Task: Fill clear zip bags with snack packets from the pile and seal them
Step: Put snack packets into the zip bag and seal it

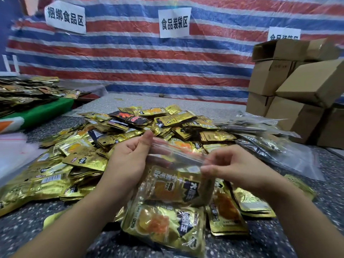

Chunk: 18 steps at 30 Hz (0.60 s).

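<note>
Held low over the speckled floor (279, 246), the clear zip bag (167, 207) hangs between both hands, stuffed with gold snack packets (162, 222) that show through its film. At the bag's top left corner the left hand (128, 157) pinches the strip, thumb raised against the curled forefinger. At the right end the right hand (236, 164) does the same, fingertips pressed together on the film beside the red zip line (178, 146). Motion blur hides whether the mouth is fully closed.

Just behind and to both sides spreads the pile of loose packets (115, 131), mostly gold with a few black and red ones on top; more lie flat under the bag's right side. The bag and hands cover the pile's near middle.

Right of the pile lie filled clear bags (264, 138), overlapping one another. Behind them stand stacked cardboard boxes (290, 86). At the left edge rests a stack of empty clear bags (13, 151), with a green surface (42, 110) carrying further packets beyond. A red, white and blue striped tarp (141, 58) closes the back, with white paper signs (175, 22) taped to it.
</note>
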Tool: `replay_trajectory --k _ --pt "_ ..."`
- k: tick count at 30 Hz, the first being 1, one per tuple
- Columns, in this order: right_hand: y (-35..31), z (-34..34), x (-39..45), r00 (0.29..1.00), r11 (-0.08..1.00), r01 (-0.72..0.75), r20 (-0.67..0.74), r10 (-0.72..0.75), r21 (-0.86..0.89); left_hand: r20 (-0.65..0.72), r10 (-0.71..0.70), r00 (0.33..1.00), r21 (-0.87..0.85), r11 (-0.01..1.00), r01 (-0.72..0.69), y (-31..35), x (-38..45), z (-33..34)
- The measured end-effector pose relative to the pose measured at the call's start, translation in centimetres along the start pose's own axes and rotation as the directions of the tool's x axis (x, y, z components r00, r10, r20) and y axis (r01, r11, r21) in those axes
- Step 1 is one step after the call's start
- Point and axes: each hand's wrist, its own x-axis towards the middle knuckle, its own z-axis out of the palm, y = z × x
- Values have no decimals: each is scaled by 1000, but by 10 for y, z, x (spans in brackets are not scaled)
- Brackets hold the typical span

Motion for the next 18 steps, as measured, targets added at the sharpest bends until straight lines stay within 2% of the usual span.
replay_trajectory --k 2,4,8,12,15,18 --pt "-1 2 3 990 965 89 -132 -57 247 -21 13 1000 -11 1000 -13 2 2 -2" --pt "-2 5 5 965 907 179 -250 -86 382 -21 46 999 -19 999 -47 6 3 -2" --pt "-8 5 3 918 863 299 -369 -144 408 8 158 987 -7 987 -158 24 2 5" --pt "-18 -3 -5 873 771 439 -422 -244 462 67 248 966 -18 969 -247 46 1 18" --pt "-21 -7 -7 872 741 455 -414 -261 493 107 278 955 -20 960 -278 54 2 27" --pt "-19 -5 -4 868 784 412 -462 -183 464 121 232 965 -13 973 -232 51 9 29"
